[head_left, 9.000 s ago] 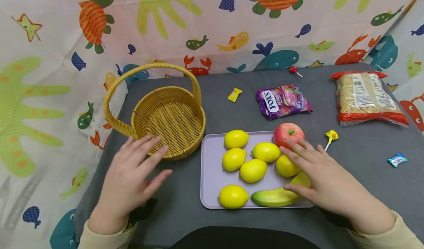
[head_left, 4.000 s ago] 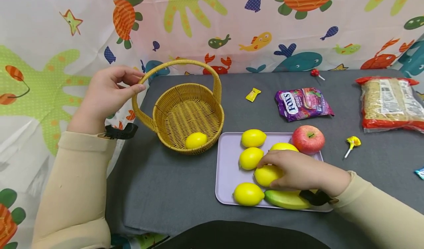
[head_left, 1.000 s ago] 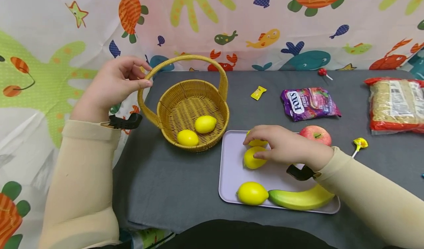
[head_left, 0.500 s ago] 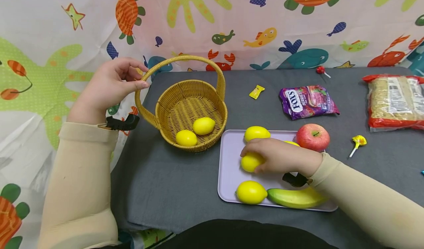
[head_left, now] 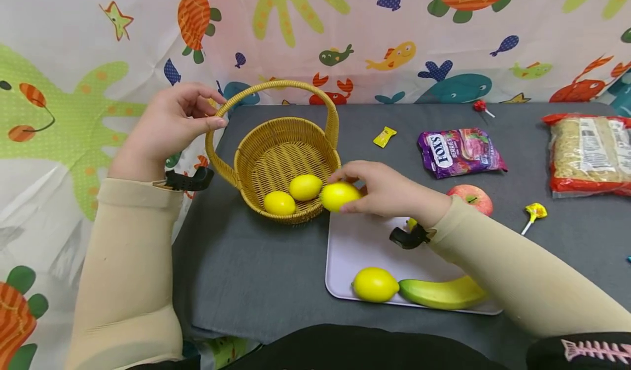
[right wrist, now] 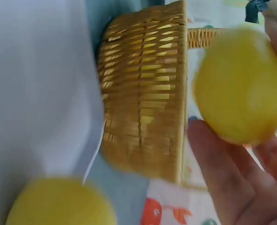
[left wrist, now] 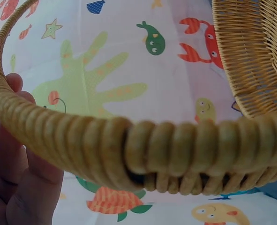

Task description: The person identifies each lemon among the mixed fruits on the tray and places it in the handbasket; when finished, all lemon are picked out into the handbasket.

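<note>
Lemon (head_left: 339, 196), held at the four-o'clock rim of the basket (head_left: 268, 132), is gripped by the thumb and fingers of the right hand (head_left: 386, 192). It looks light, firm and smooth, so probably a little slippery; its rounded middle should give the surest hold. At the basket's ten o'clock, the left hand (head_left: 170, 123) pinches the stiff-looking wicker handle (head_left: 276, 84).

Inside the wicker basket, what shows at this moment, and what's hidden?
Two lemons lie in the basket, toward its near side. A third lemon, in the right grip, covers part of its right edge. Whatever lies beneath those two is hidden.
</note>
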Demonstrator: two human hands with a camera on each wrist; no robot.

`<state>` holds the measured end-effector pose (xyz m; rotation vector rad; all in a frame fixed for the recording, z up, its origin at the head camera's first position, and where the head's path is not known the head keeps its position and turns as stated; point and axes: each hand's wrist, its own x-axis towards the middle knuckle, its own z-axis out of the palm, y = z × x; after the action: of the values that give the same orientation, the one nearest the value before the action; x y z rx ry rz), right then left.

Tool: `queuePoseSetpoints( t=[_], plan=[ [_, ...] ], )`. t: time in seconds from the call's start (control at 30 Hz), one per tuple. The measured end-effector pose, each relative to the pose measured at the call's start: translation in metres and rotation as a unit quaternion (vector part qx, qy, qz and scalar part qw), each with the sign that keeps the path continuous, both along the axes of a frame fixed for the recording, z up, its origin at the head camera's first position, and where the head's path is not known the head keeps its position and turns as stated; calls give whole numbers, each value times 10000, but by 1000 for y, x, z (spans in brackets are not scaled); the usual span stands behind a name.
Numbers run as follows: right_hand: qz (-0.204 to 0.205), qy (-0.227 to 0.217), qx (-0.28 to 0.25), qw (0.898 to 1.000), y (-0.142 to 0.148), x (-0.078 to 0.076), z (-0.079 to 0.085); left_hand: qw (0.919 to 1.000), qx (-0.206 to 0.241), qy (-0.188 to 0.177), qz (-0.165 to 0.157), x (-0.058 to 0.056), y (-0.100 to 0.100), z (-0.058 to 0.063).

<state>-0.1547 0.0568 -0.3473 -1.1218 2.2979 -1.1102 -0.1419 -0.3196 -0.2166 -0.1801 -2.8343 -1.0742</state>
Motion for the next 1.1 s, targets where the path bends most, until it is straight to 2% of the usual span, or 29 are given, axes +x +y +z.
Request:
queuePoseSetpoints(
  t=[0.1,0.17,0.4,0.63,0.9,1.1],
  plan=[
    [-213,-164,-180,9995,-26,-6,-1,10000,-78,-18,43,0,0,0],
    [-197,-165,-167,9995,-43,-10,-3,9999,-130,-31,53,-1,1,0],
    [411,329,427,9977,-80,-22,-10,9998,-163,-21,62,-1,3,1],
    [607,546,1102,9906,-91,-25,-16,9998,-172,14,15,-2,5,2],
    [587,762,1228,9878,-97,-22,-18,10000,-47,36,25,0,3,2],
    [567,1014,1496,9819,-101,-20,-21,10000,-7,-6,80,-1,0,1]
  ],
)
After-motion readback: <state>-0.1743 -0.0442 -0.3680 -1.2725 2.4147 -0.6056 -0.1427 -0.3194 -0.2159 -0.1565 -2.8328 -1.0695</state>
